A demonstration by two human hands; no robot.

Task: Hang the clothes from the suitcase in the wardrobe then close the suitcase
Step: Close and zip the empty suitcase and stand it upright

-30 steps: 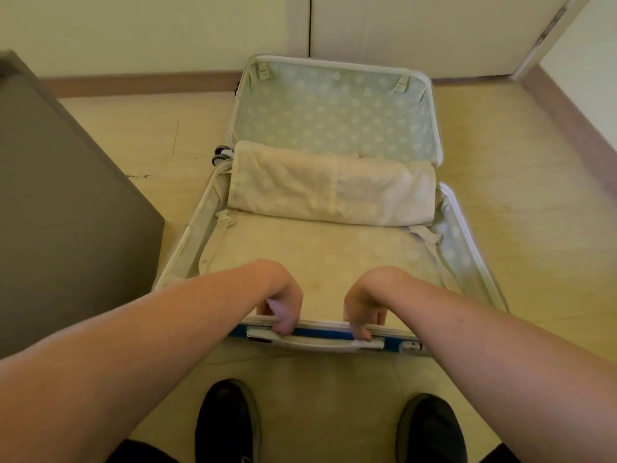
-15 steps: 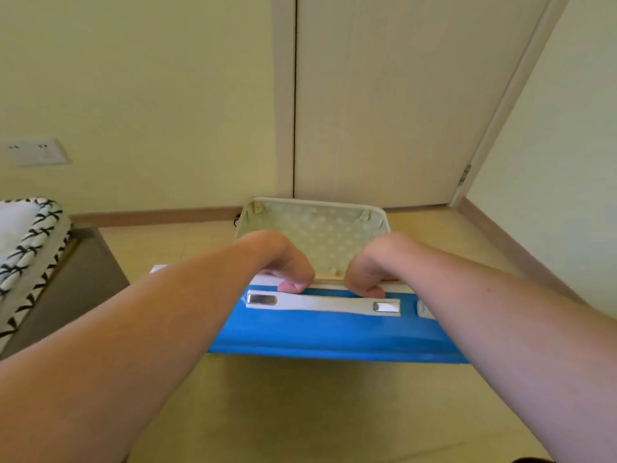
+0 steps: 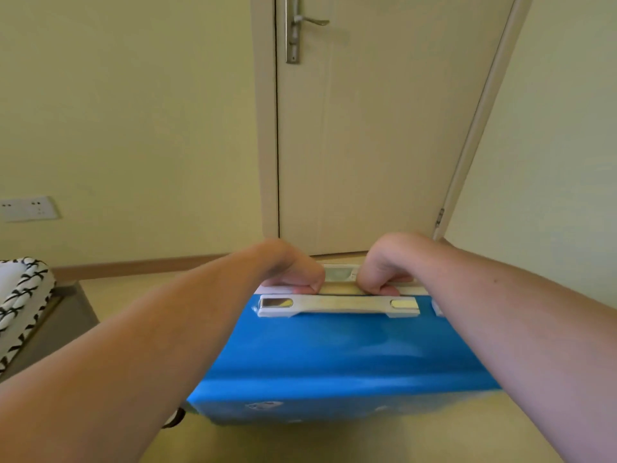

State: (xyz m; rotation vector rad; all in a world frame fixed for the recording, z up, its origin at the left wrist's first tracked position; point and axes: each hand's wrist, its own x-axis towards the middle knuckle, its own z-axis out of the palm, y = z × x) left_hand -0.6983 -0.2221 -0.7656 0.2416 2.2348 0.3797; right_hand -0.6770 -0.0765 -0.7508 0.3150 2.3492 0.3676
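The blue hard-shell suitcase (image 3: 344, 365) is on the floor in front of me, its near half swung up so the blue outer shell faces me. A white carry handle (image 3: 337, 305) runs along its top edge. My left hand (image 3: 293, 274) and my right hand (image 3: 380, 274) both curl over that top rim, just above the handle, fingers closed on the edge. Only a sliver of the pale lining (image 3: 340, 274) shows between my hands. The inside of the case and any clothes are hidden. No wardrobe is in view.
A closed beige door (image 3: 367, 128) with a metal lever handle (image 3: 300, 25) stands straight ahead behind the case. A grey bed base (image 3: 56, 325) with black-and-white bedding (image 3: 20, 295) is at the left. A wall socket (image 3: 28, 208) sits low on the left wall.
Both hands have lifted the near half of the suitcase further up and away from me, so its blue shell now hides almost all the lining. My view has tilted up.
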